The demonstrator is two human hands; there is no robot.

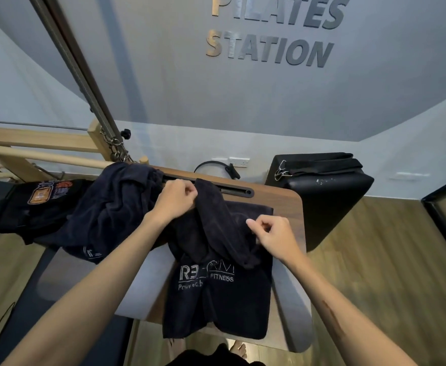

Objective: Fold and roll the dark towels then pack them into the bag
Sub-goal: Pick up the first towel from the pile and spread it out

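A dark towel [222, 294] with white "FITNESS" lettering lies across the wooden tray table [285, 202], its near end hanging over the front edge. My left hand [175, 198] pinches the towel's far edge, which is bunched up. My right hand [274, 235] pinches a fold of the same towel near its right side. A heap of more dark towels [111, 212] lies to the left. The black bag [36, 204] with an orange logo sits at the far left.
A black padded box [322, 191] with straps stands right of the table. A wooden frame with springs and chains [105, 143] rises at the back left. A black ring [216, 167] lies behind the table. Wooden floor runs on both sides.
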